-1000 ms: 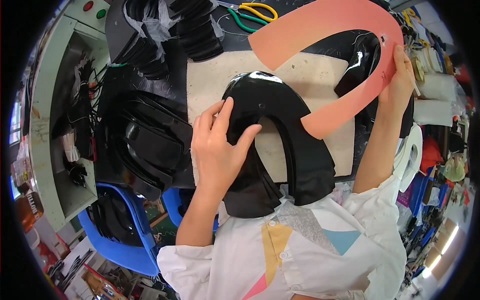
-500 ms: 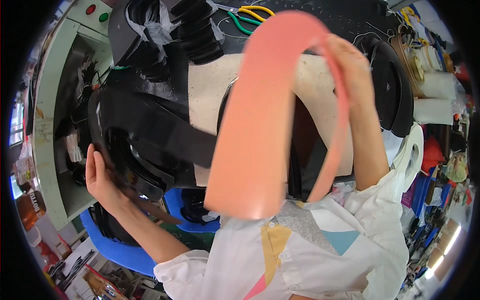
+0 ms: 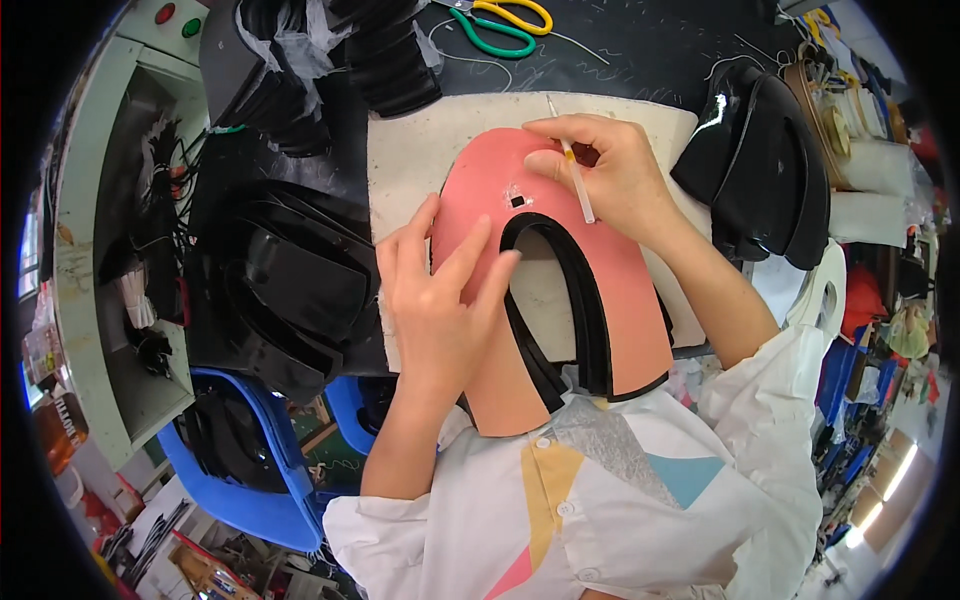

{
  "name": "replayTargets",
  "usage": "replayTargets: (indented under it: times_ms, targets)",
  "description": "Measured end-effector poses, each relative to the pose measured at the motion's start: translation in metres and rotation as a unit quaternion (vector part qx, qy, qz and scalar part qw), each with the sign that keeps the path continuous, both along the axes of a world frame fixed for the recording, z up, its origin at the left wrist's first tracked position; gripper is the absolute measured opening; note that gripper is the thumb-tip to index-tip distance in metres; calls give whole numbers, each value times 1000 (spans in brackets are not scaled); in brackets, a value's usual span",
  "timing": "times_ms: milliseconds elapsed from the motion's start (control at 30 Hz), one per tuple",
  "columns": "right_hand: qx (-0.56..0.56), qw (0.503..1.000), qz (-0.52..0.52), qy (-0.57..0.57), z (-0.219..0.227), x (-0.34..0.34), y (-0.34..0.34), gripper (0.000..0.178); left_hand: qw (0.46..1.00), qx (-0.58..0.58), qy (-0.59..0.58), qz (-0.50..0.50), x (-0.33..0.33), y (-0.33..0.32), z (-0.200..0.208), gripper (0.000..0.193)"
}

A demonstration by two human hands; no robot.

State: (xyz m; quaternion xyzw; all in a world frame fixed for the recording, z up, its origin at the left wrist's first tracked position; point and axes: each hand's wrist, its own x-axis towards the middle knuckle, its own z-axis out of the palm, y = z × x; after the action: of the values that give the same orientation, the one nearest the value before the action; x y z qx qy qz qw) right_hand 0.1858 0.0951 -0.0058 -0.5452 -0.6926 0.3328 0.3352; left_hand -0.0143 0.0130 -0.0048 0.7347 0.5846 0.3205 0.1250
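A pink U-shaped template lies on a black U-shaped piece. The black edges show along its inner curve and below its ends. Near the middle of its bend is a small square hole, with black showing through. My left hand rests on the template's left side, fingers spread and nothing in them. Between the thumb and fingers of my right hand is a slim clear-barrelled pen, tilted over the bend. Under everything lies a cream-coloured board.
Glossy black pieces lie to the left and the right. Scissors with yellow and green handles and stacked black parts are at the back. Below the left table edge stands a blue plastic bin with black pieces inside.
The pink template has come down from the air onto the black piece. My left hand has moved right from the left pile onto it. My right hand now holds a pen instead of the template.
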Motion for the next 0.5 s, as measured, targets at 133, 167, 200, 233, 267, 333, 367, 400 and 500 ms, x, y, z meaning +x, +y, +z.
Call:
replayTargets:
  times_ms: [133, 167, 200, 233, 267, 333, 367, 400, 500]
  targets:
    - [125, 988, 25, -84, 2, 3, 1, 28, 1000, 19, -5, 6, 4, 2, -7, 29]
    - [237, 963, 33, -124, 0, 4, 5, 26, 1000, 20, -7, 6, 5, 2, -8, 28]
    - [346, 923, 42, -162, 0, 3, 8, 24, 1000, 20, -9, 8, 5, 1, -10, 28]
    - [291, 949, 43, -110, 4, 2, 5, 22, 1000, 21, -11, 10, 4, 1, -12, 27]
    - [234, 970, 44, -57, 14, -1, -2, 20, 1000, 24, -10, 9, 4, 1, -13, 27]
    - [141, 989, 50, 12, 21, -5, -13, 17, 999, 32, -10, 6, 5, 1, -13, 27]
    - [106, 992, 57, 29, 20, -9, -17, 17, 999, 32, -12, 2, 5, 1, -13, 27]
    - [71, 994, 65, 46, 17, -11, -19, 18, 999, 32, -15, 0, 6, 1, -12, 27]
    - [73, 994, 79, 13, 5, -14, -18, 19, 999, 33, -19, -4, 8, 1, -11, 28]
